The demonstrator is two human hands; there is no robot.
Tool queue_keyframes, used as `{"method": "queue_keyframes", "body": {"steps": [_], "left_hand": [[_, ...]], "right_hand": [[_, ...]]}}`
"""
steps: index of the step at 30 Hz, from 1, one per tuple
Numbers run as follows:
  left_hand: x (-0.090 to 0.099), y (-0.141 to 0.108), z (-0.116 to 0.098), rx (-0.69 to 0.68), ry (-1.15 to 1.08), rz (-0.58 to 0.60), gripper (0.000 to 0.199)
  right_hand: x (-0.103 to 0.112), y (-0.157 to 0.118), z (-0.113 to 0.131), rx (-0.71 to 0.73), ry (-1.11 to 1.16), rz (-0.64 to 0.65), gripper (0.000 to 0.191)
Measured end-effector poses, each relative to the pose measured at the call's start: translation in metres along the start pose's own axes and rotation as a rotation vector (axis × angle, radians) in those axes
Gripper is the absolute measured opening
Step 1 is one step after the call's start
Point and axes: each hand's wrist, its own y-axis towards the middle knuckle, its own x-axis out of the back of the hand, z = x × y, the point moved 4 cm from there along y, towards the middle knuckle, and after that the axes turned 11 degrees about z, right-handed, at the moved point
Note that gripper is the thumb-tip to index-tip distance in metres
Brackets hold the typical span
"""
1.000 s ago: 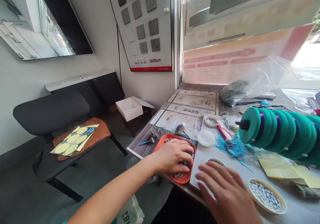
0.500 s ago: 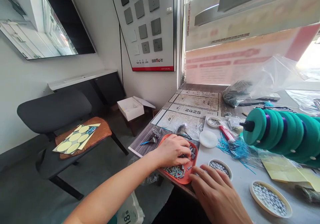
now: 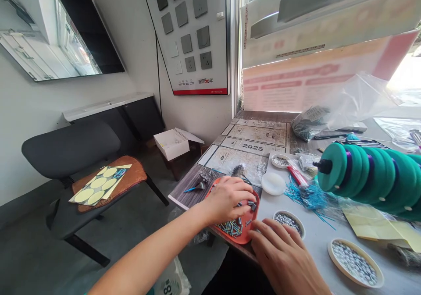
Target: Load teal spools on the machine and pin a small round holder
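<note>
Orange tray [image 3: 244,237], metal pieces [image 3: 232,228] beneath left grip [image 3: 229,199], right grip [image 3: 283,252] alongside, both half-curled, holds unclear

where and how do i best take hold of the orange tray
Probably by the rim on the right of the orange tray, coming from the right: that edge is mostly uncovered and the right hand is close by, while the left hand and forearm lie across the left side. Keep it level, since loose metal pieces lie in the open tray.
</note>
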Motion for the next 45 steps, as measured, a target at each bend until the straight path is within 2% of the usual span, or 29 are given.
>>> {"method": "queue_keyframes", "body": {"steps": [5, 11, 15, 19, 22, 25, 30, 34, 39, 45], "left_hand": [[-0.008, 0.017, -0.001, -0.158, 0.056, 0.085, 0.012], [-0.009, 0.023, 0.011, -0.12, 0.11, 0.091, 0.013], [-0.002, 0.015, 0.017, -0.056, 0.1, 0.059, 0.014], [0.007, 0.0, 0.009, -0.042, 0.019, 0.018, 0.009], [0.007, -0.01, -0.002, -0.1, -0.03, 0.049, 0.006], [0.004, -0.017, -0.003, -0.129, -0.045, 0.105, 0.007], [0.009, -0.023, 0.009, -0.034, -0.052, 0.08, 0.006], [0.009, -0.021, 0.007, 0.006, -0.08, 0.039, 0.004], [0.01, -0.02, 0.009, 0.143, -0.103, -0.034, 0.007], [0.023, -0.051, 0.022, 0.384, -0.134, -0.131, 0.011]], "right_hand": [[0.001, 0.001, 0.001, 0.006, 0.002, -0.008, 0.045], [0.0, 0.001, 0.0, -0.002, 0.013, -0.018, 0.046], [-0.001, 0.0, 0.0, 0.005, 0.002, -0.011, 0.045], [0.0, 0.0, 0.001, 0.004, -0.015, -0.011, 0.043], [0.001, 0.001, 0.002, 0.011, -0.021, -0.001, 0.04], [0.001, 0.0, 0.001, 0.016, -0.031, 0.005, 0.04], [-0.001, -0.001, 0.0, 0.008, -0.005, 0.018, 0.045], [0.0, -0.001, 0.0, 0.045, -0.047, 0.052, 0.044], [0.002, -0.001, -0.001, 0.03, -0.036, 0.005, 0.043], [-0.001, 0.001, 0.004, -0.033, -0.033, -0.043, 0.04]]}}
